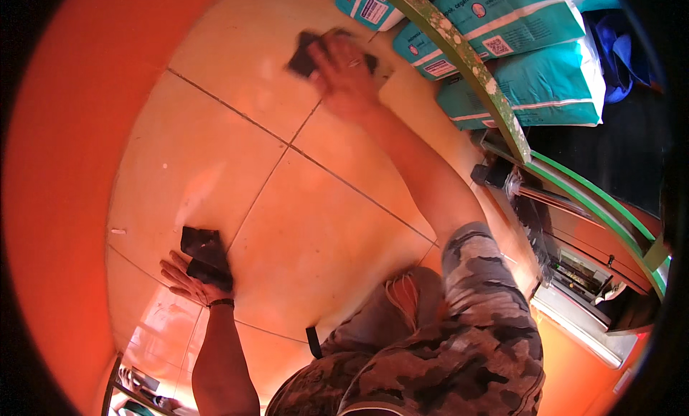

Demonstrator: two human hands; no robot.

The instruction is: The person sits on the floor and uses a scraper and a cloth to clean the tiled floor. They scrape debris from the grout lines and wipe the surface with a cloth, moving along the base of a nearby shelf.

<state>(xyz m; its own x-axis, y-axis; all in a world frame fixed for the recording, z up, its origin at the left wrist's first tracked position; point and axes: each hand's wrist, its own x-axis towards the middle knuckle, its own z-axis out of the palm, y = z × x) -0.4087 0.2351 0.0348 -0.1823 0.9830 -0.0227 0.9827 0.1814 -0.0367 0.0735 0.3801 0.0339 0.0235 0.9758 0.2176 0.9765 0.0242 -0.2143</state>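
Observation:
My right hand (344,75) reaches forward over the tiled floor (308,201), its palm pressed down on a dark cloth (305,56). The cloth shows on both sides of the fingers, and hand and cloth are blurred by motion. On the floor at the left, my left hand (190,278) rests with its fingers spread apart. A black, flat, folded-looking piece (204,249) lies against its thumb side; I cannot tell exactly what it is. A dark band (221,302) circles the left wrist.
An orange wall (64,165) borders the floor on the left. At the right, a green metal shelf frame (474,72) holds teal packages (527,79) and a blue item (621,64). My bent knee (420,294) is close below the middle.

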